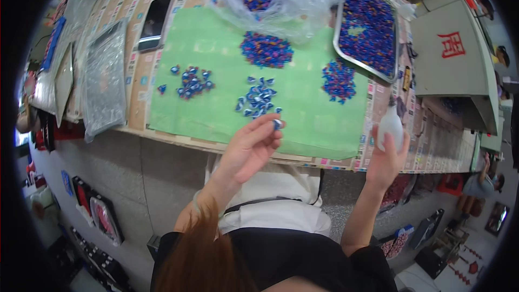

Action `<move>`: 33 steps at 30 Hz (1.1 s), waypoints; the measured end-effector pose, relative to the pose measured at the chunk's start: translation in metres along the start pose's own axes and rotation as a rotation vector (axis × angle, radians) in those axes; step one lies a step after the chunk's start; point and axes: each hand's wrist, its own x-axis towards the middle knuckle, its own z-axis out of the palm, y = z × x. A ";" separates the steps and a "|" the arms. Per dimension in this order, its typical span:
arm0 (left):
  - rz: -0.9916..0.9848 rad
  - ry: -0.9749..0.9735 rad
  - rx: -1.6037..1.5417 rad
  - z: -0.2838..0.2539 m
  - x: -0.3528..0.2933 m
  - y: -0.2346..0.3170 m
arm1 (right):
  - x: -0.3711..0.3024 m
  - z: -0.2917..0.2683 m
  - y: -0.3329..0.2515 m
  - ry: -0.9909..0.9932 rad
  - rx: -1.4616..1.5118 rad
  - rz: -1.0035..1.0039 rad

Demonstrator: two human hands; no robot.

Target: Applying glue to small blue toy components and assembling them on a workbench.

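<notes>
Between the fingertips of my left hand is a small shiny blue-and-silver piece, held over the front of a green sheet. My right hand is wrapped around a white squeeze bottle, its narrow dark tip pointing away from me. Just beyond my left hand lies a loose group of blue-and-silver pieces. Another cluster of similar pieces sits to the left. Farther back is a heap of small blue, red and orange pieces. A smaller blue-and-red heap lies at the right.
A metal tray full of blue-and-red pieces stands at the back right. Clear plastic bagging covers the sheet's far part. To the left are a phone and a plastic-wrapped flat package. A grey cabinet stands at the right.
</notes>
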 end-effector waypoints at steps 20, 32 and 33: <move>0.015 0.034 0.092 -0.002 0.012 -0.004 | 0.051 0.019 0.066 -0.292 -1.019 -0.369; -0.048 -0.005 0.092 0.005 0.011 -0.009 | -0.021 0.059 0.026 -0.404 -0.156 0.383; -0.027 -0.008 0.122 0.008 0.009 -0.009 | -0.026 0.065 0.023 -0.437 -0.116 0.419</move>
